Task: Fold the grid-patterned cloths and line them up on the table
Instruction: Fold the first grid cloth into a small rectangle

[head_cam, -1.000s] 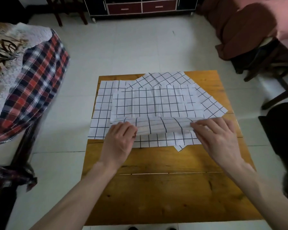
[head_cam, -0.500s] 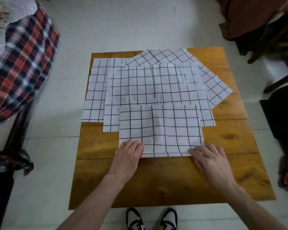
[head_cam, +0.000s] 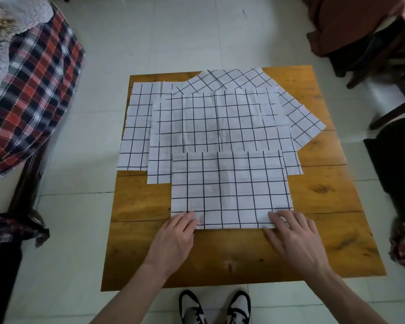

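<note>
A folded white cloth with a black grid [head_cam: 230, 189] lies flat near the middle of the wooden table [head_cam: 140, 199]. My left hand [head_cam: 173, 239] rests with straight fingers on its near left corner. My right hand [head_cam: 295, 239] presses flat on its near right corner. Behind it lie three unfolded grid cloths, overlapping: a large one [head_cam: 220, 122] in the middle, one [head_cam: 136, 127] sticking out at the left, and a rotated one [head_cam: 299, 118] at the back right.
A bench with a red plaid blanket [head_cam: 33, 85] stands at the left. Dark chairs [head_cam: 388, 66] and a brown cover stand at the right. My shoes [head_cam: 214, 307] show at the table's near edge. Bare wood lies along the front of the table.
One second ago both hands held the cloth's near edge lifted over the pile. They drew it toward me and laid the folded cloth flat, where they now press its near corners.
</note>
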